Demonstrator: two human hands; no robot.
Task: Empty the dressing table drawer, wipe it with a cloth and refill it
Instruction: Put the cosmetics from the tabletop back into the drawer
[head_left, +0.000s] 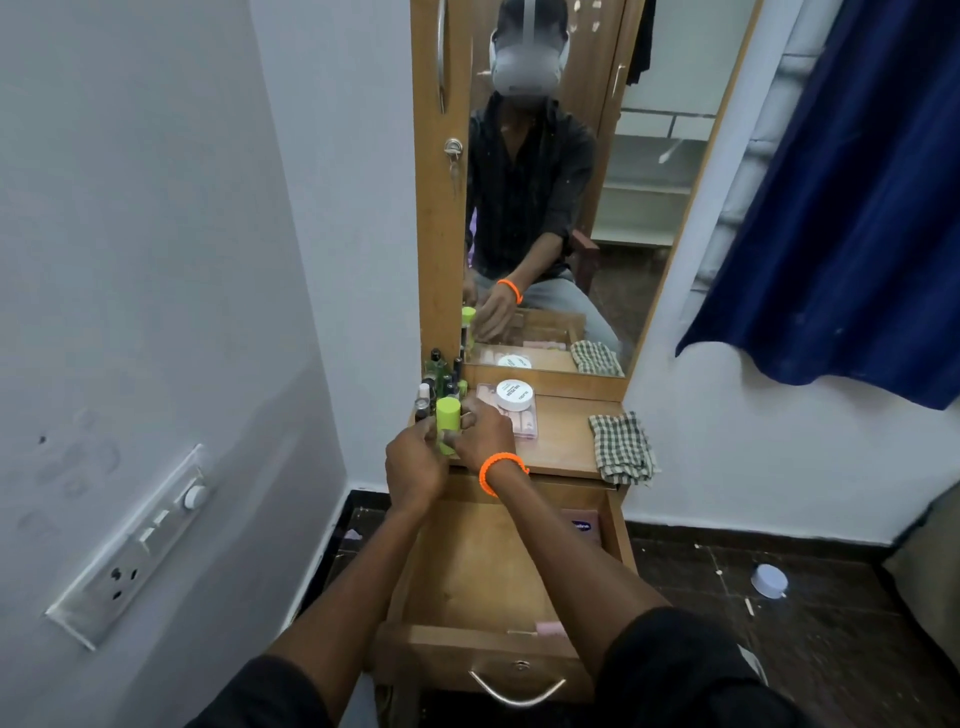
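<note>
Nearest the camera: drawer (483, 571) pulled fully out of the dressing table (563, 441), curved metal handle (517, 691) on its front panel. Drawer floor showing mostly bare wood; a small pink item (551, 629) lying in the near right corner, a pink pack with a dark blue label (581, 526) lying at the far right, partly under the tabletop.

Above the drawer: both forearms reaching forward to the left part of the tabletop. Left hand (415, 467) and right hand (480, 439) meeting around a lime-green capped bottle (448, 423), fingers of both curling round its lower body, bottle standing upright at the tabletop's front left edge. Orange bracelet (501, 467) sitting on the right wrist.

Further back on the tabletop: cluster of small dark-capped bottles (441, 382) standing at the left rear, just behind the green bottle. Clear flat box with pink contents (511, 415) lying centre, white round jar (514, 395) resting on it. Checked cloth (621, 447) lying at the right edge, overhanging the front.

Farthest: mirror (571, 182) standing behind the tabletop. Blue curtain (852, 208) hanging at right. Switch panel (135, 545) mounted on the left wall.
</note>
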